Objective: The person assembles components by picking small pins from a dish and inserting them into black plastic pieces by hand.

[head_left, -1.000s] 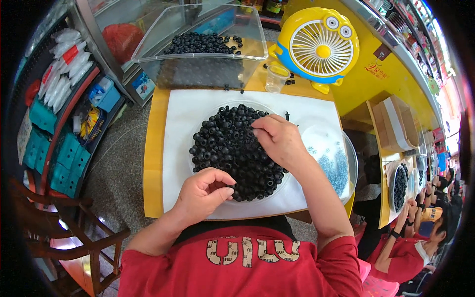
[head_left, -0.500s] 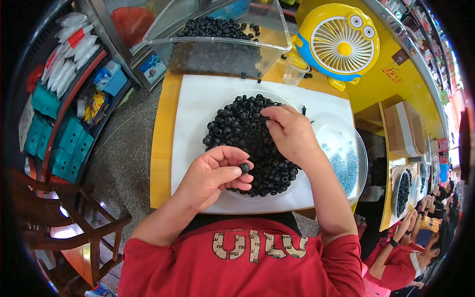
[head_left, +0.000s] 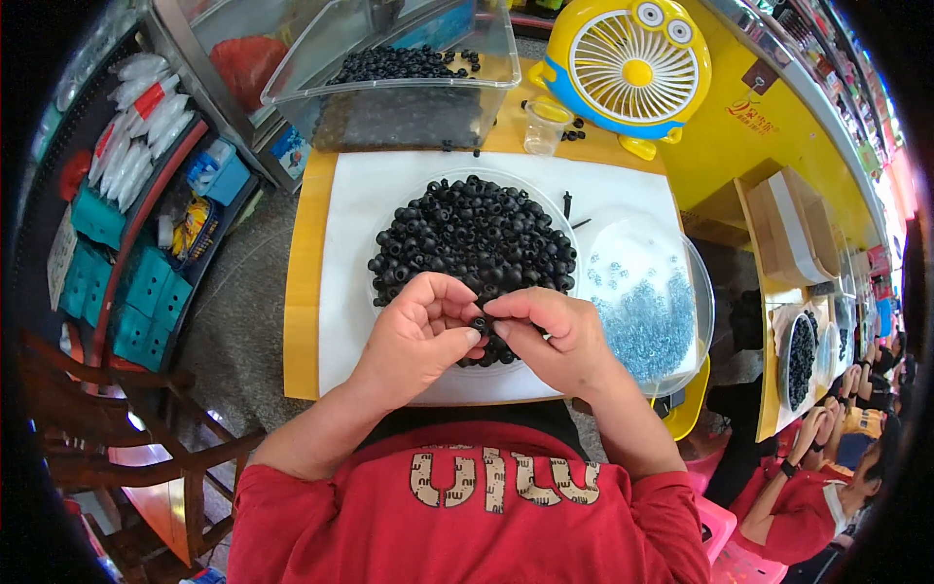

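Note:
At the near edge of a heaped pile of small round black pieces with holes (head_left: 467,234), both hands meet. My left hand (head_left: 413,336) pinches one round black piece (head_left: 480,325) between thumb and fingertips. Right beside it, my right hand (head_left: 555,341) has its thumb and forefinger closed at that piece. Whether the right fingers hold a second small part is hidden. The pile fills a clear round tray (head_left: 574,263). To its right, a clear tray (head_left: 708,321) holds small glittering bluish bits (head_left: 647,331).
White sheeting (head_left: 341,321) covers the yellow table (head_left: 297,292). Behind stand a clear bin (head_left: 389,88) of black pieces, a clear cup (head_left: 545,127) and a yellow fan (head_left: 632,73). Two thin black parts (head_left: 567,203) lie beyond the trays. Another person (head_left: 793,496) sits at the right.
My right hand has come from the far part of the pile down to my left hand. The left hand still pinches its black piece. The view has shifted slightly.

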`<state>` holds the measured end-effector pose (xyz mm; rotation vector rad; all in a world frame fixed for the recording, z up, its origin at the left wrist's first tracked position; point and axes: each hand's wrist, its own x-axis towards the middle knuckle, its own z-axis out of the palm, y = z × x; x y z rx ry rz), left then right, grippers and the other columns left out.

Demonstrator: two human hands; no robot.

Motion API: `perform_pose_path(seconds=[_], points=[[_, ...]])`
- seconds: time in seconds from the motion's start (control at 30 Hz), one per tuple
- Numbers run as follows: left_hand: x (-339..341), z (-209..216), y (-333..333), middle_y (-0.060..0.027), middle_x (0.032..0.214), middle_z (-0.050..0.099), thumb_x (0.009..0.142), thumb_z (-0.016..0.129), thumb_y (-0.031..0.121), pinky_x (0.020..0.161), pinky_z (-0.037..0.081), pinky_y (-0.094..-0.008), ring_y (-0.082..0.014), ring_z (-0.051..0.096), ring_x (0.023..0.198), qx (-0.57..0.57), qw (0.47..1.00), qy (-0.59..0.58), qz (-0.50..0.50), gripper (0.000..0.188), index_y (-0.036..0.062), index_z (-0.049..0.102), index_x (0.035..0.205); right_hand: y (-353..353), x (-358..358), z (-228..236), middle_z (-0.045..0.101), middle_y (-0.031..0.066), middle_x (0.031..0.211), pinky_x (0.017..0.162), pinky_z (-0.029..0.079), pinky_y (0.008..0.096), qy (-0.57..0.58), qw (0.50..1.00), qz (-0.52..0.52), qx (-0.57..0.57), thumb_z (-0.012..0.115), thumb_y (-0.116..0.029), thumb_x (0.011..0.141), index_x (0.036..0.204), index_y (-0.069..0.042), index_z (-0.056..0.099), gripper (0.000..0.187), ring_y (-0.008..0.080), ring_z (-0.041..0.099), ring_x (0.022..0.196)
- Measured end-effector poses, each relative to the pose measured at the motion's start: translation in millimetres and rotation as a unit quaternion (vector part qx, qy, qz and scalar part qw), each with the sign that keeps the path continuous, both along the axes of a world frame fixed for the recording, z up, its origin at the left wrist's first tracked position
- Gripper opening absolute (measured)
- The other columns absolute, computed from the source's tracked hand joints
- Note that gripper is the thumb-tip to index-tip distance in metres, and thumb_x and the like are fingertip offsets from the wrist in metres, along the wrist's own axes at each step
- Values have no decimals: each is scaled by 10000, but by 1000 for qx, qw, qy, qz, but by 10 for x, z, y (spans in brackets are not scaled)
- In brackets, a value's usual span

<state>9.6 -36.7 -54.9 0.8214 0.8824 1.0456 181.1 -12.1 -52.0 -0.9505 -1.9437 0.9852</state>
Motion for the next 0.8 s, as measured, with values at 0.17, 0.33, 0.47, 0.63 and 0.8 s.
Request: perform_pose_path(seconds=[0.17, 0.33, 0.47, 0.63, 0.8], points=[[137, 34, -35, -74, 879, 509, 742, 494, -75, 696, 492, -248, -119, 539, 785, 29, 998, 56, -14, 275, 9, 403, 987, -33, 108, 34, 592, 112, 812, 613, 478, 303, -33, 998, 17, 45, 548, -57, 743, 877, -47, 582, 138, 249, 589, 717], [223, 61, -53, -87, 876, 514, 739, 482, -81, 706, 488, -248, -119, 537, 799, 19, 997, 69, -26, 297, -1, 383, 1007, -76, 235, -56, 597, 78, 793, 618, 469, 246, 7, 999, -1, -33, 593, 35, 702, 874, -35, 593, 185, 174, 585, 706], [241, 47, -49, -104, 885, 521, 737, 483, -74, 714, 487, -252, -124, 538, 812, 34, 995, 88, -30, 295, -13, 379, 1007, -101, 188, -142, 586, 73, 816, 615, 460, 240, 105, 994, 9, -42, 574, 62, 718, 874, -18, 599, 177, 145, 570, 723], [243, 4, -52, -110, 888, 522, 733, 499, -54, 715, 487, -254, -130, 541, 816, 44, 993, 102, -25, 297, -20, 382, 1004, -118, 212, -187, 581, 69, 813, 623, 450, 226, 87, 996, 8, -6, 568, 68, 726, 868, -15, 603, 168, 134, 558, 734], [243, -29, -61, -96, 915, 533, 733, 529, -61, 729, 489, -278, -136, 551, 825, 28, 995, 90, -25, 317, 21, 397, 1009, -134, 199, -267, 582, 70, 814, 617, 445, 223, 119, 991, -16, -54, 569, 69, 726, 859, -13, 604, 160, 136, 553, 731]])
